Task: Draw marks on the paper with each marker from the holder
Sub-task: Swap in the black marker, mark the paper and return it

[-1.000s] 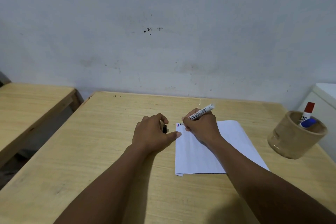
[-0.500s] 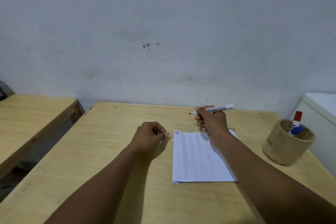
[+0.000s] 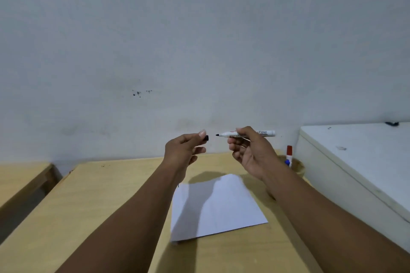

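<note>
Left hand pinches small black cap; right hand grips uncapped white black-tipped marker, tip facing cap; recapping seemingly next.

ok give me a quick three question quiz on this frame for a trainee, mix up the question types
1. True or false: the marker in the right hand has its cap on.
2. Multiple choice: the black cap is A) lying on the paper, B) pinched in the left hand, C) in the holder.
3. Short answer: which way does the marker's tip point?

Key
1. False: the dark tip is bare.
2. B.
3. Toward the cap in the left hand, with a small gap between them, both held up above the table.
</note>
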Available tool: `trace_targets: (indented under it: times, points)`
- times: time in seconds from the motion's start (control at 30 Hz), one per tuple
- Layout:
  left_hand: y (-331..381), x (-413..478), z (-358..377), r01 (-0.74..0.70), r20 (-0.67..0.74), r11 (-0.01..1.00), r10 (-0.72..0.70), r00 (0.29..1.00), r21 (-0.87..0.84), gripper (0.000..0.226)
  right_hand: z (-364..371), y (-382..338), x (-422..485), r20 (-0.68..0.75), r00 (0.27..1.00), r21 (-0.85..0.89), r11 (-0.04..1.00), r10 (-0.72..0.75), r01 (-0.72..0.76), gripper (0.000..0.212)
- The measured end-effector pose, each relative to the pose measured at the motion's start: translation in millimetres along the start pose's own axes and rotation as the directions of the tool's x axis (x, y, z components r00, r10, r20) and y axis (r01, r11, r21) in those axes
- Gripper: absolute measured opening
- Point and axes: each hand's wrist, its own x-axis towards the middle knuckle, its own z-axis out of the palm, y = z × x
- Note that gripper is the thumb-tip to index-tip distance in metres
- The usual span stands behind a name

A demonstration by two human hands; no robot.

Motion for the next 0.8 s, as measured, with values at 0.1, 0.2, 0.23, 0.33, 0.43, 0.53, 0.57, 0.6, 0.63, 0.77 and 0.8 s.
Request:
trace_targets:
  times: [0.1,0.2,0.23,0.33,0.43,0.53,0.57,0.6,0.63,0.77,0.8]
  points:
    - [-1,-2,29,0.021,0.041,1.000,-0.020,0.999,-0.021,0.025,-14,-13,-8,-0.015,0.999,-0.014,0.999,-0.048,0.048,0.015]
    - [-2,-4,54,0.029,0.084,0.999,-0.026,0.996,-0.028,0.027,-27,-22,-11,-0.033,0.994,-0.062,0.993,-0.100,0.098,0.017]
    - [-3,-4,61,0.029,0.099,0.999,-0.027,0.995,-0.024,0.029,-31,-23,-12,-0.039,0.993,-0.079,0.991,-0.114,0.111,0.018]
    - [-7,-3,78,0.015,0.124,1.000,-0.013,0.992,-0.018,0.031,-41,-25,-12,-0.046,0.988,-0.088,0.986,-0.149,0.144,0.017]
    - [-11,0,90,-0.015,0.116,1.000,0.017,0.993,-0.022,0.033,-47,-24,-12,-0.047,0.986,-0.068,0.985,-0.162,0.158,0.014]
    - [-13,4,96,-0.038,0.103,0.999,0.040,0.994,-0.017,0.031,-50,-24,-12,-0.045,0.988,-0.052,0.988,-0.150,0.148,0.014]
    - [-13,5,96,-0.053,0.105,0.999,0.052,0.993,0.005,0.030,-52,-26,-13,-0.038,0.989,-0.079,0.987,-0.140,0.137,0.015]
    - [-13,6,96,-0.073,0.109,0.997,0.069,0.992,0.033,0.030,-54,-30,-13,-0.034,0.992,-0.123,0.985,-0.125,0.119,0.017]
    - [-12,7,97,-0.096,0.112,0.994,0.089,0.990,0.059,0.031,-57,-34,-15,-0.042,0.994,-0.176,0.980,-0.106,0.097,0.022]
    - [0,15,104,-0.200,0.091,0.968,0.188,0.978,0.150,0.028,-81,-59,-13,-0.263,0.958,-0.278,0.960,-0.115,0.039,0.046]
    - [3,17,106,-0.226,0.095,0.957,0.212,0.973,0.182,0.025,-89,-65,-12,-0.311,0.943,-0.256,0.966,-0.120,0.039,0.043]
